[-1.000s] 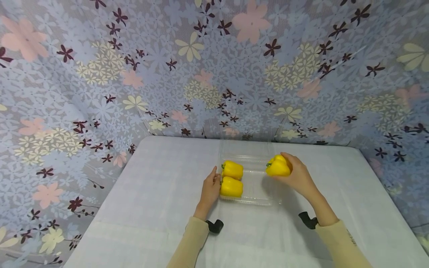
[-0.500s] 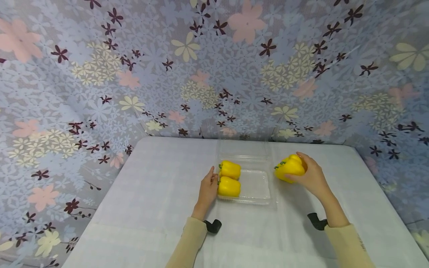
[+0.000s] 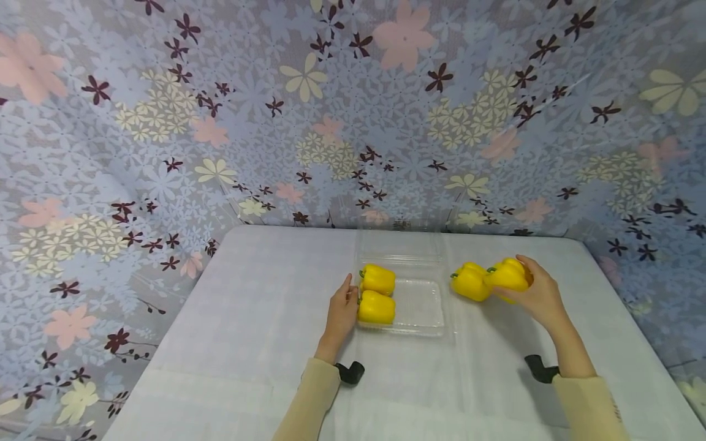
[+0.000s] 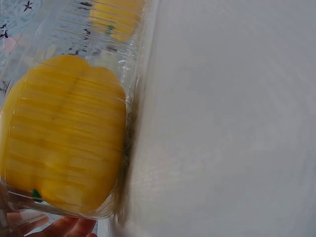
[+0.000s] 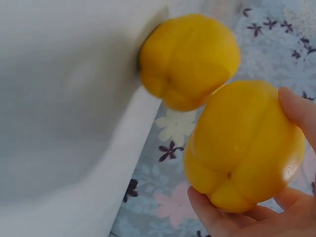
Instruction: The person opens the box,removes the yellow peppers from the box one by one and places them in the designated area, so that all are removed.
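Observation:
My right hand grips a yellow bell pepper, thumb on one side and fingers on the other. Close to its left, another yellow bell pepper lies on the table, its green stem facing left. My left hand holds the left end of a clear plastic container, fingertips showing at its end wall in the left wrist view. Inside, at that end, lie two yellow bell peppers, one at the back and one in front. Whether the gripped pepper touches the table, I cannot tell.
The container's clear hinged lid stands raised at the back, near the flowered curtain. A white cloth covers the table. A black wrist device sits at the left cuff and another at the right.
My right hand has carried its pepper rightward from above the container's right end. The pepper lying on the table has come into view behind it. My left hand stays at the container.

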Tool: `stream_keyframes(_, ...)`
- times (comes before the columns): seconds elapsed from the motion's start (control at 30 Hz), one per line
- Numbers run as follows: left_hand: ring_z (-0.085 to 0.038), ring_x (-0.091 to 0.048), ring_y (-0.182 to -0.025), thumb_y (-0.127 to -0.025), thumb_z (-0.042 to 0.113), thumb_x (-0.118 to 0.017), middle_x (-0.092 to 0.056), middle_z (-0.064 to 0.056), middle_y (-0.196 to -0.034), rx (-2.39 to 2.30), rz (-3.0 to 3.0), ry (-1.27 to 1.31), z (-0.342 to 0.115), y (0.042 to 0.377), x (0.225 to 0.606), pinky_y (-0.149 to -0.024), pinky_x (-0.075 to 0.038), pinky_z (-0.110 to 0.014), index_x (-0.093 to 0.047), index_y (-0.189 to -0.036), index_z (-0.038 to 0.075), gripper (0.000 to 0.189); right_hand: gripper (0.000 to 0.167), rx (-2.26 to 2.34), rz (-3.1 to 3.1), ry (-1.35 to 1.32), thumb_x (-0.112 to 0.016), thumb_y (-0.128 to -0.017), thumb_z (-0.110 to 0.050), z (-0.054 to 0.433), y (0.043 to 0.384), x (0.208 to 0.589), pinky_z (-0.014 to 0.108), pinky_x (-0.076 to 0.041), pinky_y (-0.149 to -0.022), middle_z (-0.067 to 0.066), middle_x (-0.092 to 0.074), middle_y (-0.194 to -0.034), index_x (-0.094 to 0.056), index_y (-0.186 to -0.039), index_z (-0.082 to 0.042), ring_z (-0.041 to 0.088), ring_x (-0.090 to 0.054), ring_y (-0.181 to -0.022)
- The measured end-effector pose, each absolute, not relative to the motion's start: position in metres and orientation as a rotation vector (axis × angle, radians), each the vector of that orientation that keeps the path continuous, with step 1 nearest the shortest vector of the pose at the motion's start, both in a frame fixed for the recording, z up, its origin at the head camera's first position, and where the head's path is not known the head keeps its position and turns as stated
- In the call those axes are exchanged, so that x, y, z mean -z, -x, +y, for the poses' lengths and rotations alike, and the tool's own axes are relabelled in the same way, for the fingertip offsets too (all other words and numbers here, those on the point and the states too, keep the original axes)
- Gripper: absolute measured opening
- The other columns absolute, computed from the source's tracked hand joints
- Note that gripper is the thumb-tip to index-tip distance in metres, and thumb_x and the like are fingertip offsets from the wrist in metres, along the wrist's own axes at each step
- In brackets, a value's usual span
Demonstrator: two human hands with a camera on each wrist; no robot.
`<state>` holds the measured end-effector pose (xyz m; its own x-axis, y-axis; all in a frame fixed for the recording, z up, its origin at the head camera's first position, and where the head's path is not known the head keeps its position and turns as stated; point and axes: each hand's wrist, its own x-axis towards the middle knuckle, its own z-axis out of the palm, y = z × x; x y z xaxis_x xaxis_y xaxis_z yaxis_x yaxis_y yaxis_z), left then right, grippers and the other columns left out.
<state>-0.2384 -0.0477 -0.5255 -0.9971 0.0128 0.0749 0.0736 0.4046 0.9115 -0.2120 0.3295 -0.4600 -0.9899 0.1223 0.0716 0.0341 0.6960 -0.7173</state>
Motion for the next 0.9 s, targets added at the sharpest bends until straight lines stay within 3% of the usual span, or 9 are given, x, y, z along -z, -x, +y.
stream_keyframes(0.3, -0.015, -0.055, -0.088, -0.101, 0.017, -0.042, -0.064, -0.014, -0.117, 1.664, -2.603, 0.063, -0.047, 0.24, 0.527, -0.076, -0.048, -0.026, -0.035, -0.146, 0.003, 0.048, 0.092, -1.189, -2.797, 0.175, -0.072, -0.084, -0.034, 0.341, 0.206, 0.468, 0.067, -0.035, -0.097, 0.038, -0.032, -0.142, -0.02, -0.147, 0.008, 0.054, -0.036, -0.124)
stream_keyframes(0.9, -0.012, -0.052, -0.08, -0.101, 0.014, -0.042, -0.063, -0.015, -0.115, 1.679, -2.582, 0.096, -0.048, 0.239, 0.526, -0.069, -0.046, -0.021, -0.035, -0.146, 0.001, 0.047, 0.094, -1.089, -2.915, 0.272, -0.072, -0.082, -0.037, 0.358, 0.209, 0.497, 0.068, -0.033, -0.097, 0.043, -0.03, -0.138, -0.021, -0.144, 0.012, 0.056, -0.033, -0.123)
